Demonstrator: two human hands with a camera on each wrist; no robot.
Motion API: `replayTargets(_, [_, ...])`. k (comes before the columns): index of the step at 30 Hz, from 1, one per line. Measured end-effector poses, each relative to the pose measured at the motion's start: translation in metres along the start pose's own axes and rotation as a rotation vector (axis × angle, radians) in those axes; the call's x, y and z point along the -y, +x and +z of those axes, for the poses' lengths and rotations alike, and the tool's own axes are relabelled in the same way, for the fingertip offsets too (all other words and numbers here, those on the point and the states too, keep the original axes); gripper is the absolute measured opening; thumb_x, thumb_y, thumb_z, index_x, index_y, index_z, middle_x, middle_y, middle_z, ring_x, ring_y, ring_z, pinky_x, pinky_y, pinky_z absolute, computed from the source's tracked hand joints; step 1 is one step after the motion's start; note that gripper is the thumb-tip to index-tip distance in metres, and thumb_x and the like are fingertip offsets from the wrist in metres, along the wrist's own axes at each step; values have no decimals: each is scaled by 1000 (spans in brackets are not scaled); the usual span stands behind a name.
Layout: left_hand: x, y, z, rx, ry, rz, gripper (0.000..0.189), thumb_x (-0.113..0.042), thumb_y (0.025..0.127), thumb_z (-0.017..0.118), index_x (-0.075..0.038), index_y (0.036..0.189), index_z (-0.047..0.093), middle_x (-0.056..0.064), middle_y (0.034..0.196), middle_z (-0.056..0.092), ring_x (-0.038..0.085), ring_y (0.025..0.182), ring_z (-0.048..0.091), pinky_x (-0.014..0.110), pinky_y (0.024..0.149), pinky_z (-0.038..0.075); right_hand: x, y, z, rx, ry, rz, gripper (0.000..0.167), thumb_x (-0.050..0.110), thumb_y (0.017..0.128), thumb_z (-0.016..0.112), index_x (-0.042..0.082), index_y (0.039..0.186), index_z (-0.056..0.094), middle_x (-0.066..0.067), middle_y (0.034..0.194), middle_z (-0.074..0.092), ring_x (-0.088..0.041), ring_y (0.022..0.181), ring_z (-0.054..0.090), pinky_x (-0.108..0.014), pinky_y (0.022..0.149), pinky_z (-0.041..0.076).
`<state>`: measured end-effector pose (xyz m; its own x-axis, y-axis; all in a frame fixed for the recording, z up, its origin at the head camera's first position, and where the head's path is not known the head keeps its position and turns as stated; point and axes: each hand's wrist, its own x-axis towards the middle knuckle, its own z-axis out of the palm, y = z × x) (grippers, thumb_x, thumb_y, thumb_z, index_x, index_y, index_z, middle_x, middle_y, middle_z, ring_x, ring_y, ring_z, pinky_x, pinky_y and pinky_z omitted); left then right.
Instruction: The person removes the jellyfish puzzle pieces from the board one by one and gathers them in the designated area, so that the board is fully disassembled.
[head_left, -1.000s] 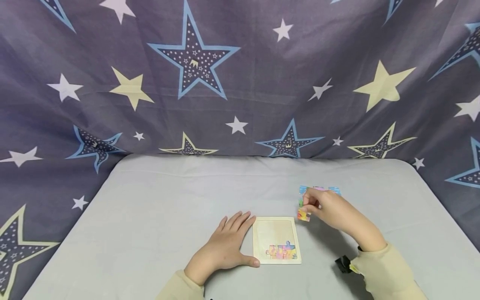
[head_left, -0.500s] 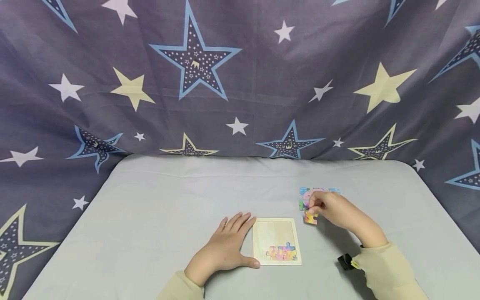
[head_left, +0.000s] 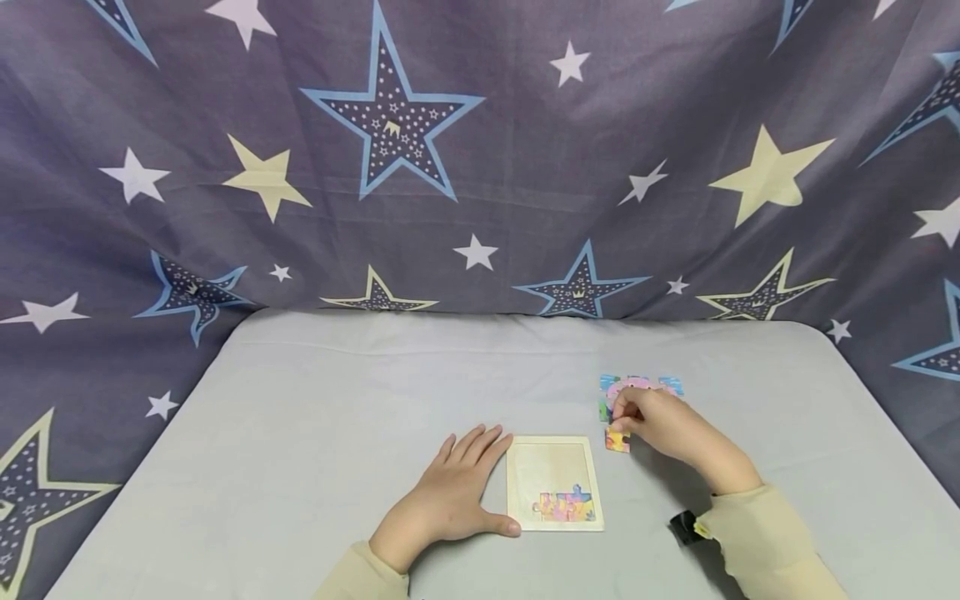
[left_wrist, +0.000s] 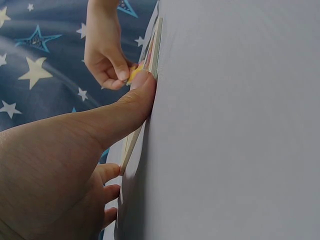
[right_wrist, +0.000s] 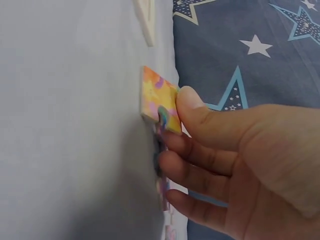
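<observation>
Between thumb and forefinger my right hand (head_left: 660, 423) pinches a yellow-orange jigsaw piece (right_wrist: 161, 100), raised off the cloth. Just behind it lie the other puzzle pieces (head_left: 609, 383), joined into a pink and blue picture that the hand partly covers. My left hand (head_left: 450, 492) rests spread on the table, its thumb and forefinger touching the left edge of a light wooden puzzle tray (head_left: 512, 483). Several joined pieces (head_left: 566, 505), pink, yellow and blue, sit in the tray's lower right corner. In the left wrist view, the thumb (left_wrist: 132, 102) lies against the tray's edge.
A pale grey cloth covers the table (head_left: 337, 400). Behind it hangs a dark curtain (head_left: 495, 167) with printed stars. A small black object (head_left: 685, 528) is at the right sleeve's cuff.
The pinched jigsaw piece has shifted slightly right and toward the near side, away from the picture pieces, then slightly left. The left hand and tray stay in place.
</observation>
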<state>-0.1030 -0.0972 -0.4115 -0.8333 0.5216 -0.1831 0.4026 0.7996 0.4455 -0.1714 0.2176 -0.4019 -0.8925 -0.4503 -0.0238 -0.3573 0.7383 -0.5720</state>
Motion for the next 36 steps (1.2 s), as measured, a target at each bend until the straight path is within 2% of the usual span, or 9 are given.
replayTargets(14, [0,0,0,11,2,-1,110,-65,73,75,-12,157,28,8,162,23,30,150,16,58,118,12,-1,2,9,-10,-74,33,11,12,90,72,12,87,61,7,70,52,-10,62,43,-28,58,39])
replayTargets(23, [5,3,5,-8,-4,23,109,-66,74,73,-10,156,28,11,162,24,34,149,16,62,117,12,1,3,9,2,-64,69,11,14,92,70,13,86,61,4,66,47,-11,59,39,-27,55,33])
replayTargets(31, [7,3,6,-4,1,24,110,-68,74,72,-11,157,27,10,163,22,33,150,15,61,117,10,7,2,6,-7,-120,84,10,15,94,68,14,86,62,5,66,50,-11,58,40,-28,56,34])
replayTargets(36, [7,2,7,-10,4,30,111,-69,74,71,-11,157,27,10,162,23,33,149,15,62,117,11,21,-1,7,7,-56,57,9,17,94,68,14,87,63,7,65,56,-9,57,46,-26,54,39])
